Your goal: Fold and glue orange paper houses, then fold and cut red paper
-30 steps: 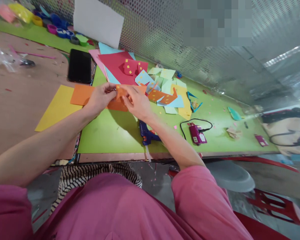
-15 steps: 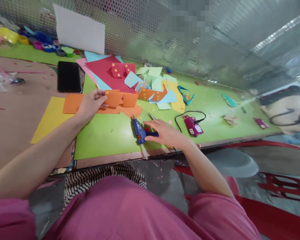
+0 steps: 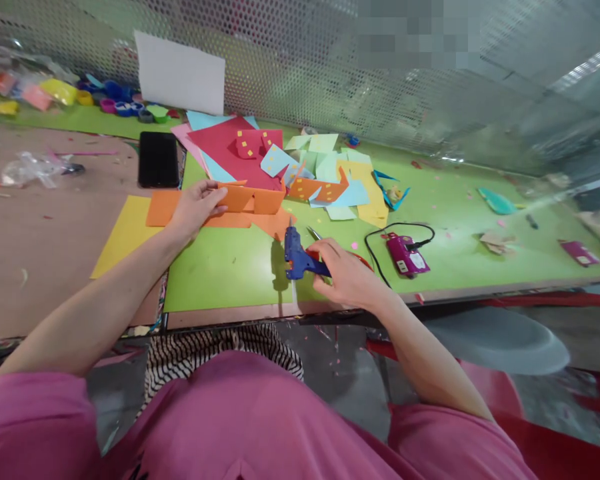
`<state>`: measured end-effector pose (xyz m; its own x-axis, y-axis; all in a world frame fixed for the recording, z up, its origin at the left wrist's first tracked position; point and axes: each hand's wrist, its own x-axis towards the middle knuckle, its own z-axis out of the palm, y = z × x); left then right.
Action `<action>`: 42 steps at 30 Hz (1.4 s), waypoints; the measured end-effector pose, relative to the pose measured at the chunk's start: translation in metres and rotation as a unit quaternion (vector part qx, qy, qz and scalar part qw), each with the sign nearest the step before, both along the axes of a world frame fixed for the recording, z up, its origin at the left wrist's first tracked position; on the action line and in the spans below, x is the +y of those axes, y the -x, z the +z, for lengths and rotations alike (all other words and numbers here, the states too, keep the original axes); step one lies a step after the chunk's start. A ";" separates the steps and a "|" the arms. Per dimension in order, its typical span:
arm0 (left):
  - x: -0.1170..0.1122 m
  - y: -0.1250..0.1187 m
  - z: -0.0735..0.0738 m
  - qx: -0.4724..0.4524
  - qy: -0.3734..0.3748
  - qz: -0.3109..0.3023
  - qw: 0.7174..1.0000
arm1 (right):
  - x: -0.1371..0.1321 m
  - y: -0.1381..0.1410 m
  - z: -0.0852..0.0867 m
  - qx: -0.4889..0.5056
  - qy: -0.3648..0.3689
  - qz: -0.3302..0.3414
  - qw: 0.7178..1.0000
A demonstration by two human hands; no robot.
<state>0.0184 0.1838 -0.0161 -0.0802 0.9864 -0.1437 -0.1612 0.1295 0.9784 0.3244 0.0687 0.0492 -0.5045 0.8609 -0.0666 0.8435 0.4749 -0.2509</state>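
My left hand (image 3: 195, 208) pinches the left end of a folded orange paper piece (image 3: 253, 198) and holds it upright over a flat orange sheet (image 3: 163, 207) on the green mat (image 3: 220, 267). My right hand (image 3: 347, 273) is wrapped round the handle of a blue glue gun (image 3: 296, 250), lifted just off the mat with its nozzle pointing away from me. Scissors (image 3: 315, 233) lie partly hidden behind my right hand.
A yellow sheet (image 3: 123, 233) and a black phone (image 3: 159, 159) lie to the left. Red, blue and pale green paper pieces (image 3: 260, 157) are piled at the back. A magenta device with a black cable (image 3: 406, 253) sits to the right. A perforated metal wall (image 3: 330, 80) stands behind.
My right hand left the orange paper, reached down to the glue gun, gripped it and raised it. My left hand keeps hold of the folded orange piece.
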 end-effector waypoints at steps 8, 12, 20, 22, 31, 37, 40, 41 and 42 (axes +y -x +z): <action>-0.002 -0.003 0.001 -0.018 0.014 -0.006 1.000 | 0.010 0.013 0.006 0.270 0.104 -0.079 0.954; -0.002 -0.001 0.002 -0.025 0.021 -0.021 0.999 | 0.017 0.042 0.000 0.344 0.198 -0.092 0.913; -0.002 0.000 0.003 -0.027 0.027 -0.030 0.999 | 0.058 0.089 -0.026 0.416 0.222 -0.068 0.879; -0.002 0.000 0.003 -0.029 0.026 -0.030 0.999 | 0.066 0.092 -0.030 0.410 0.217 -0.079 0.882; -0.001 -0.001 0.002 -0.037 0.036 -0.030 0.998 | 0.068 0.093 -0.030 0.350 0.138 -0.098 0.921; -0.002 -0.002 0.004 -0.031 0.037 -0.037 0.998 | 0.068 0.097 -0.027 0.328 0.127 -0.089 0.932; -0.002 -0.001 0.003 -0.030 0.033 -0.037 0.998 | 0.067 0.098 -0.027 0.319 0.120 -0.090 0.936; -0.002 -0.001 0.003 -0.030 0.033 -0.037 0.998 | 0.066 0.098 -0.027 0.316 0.116 -0.092 0.937; -0.002 -0.001 0.003 -0.029 0.034 -0.036 0.998 | 0.066 0.097 -0.027 0.312 0.111 -0.094 0.939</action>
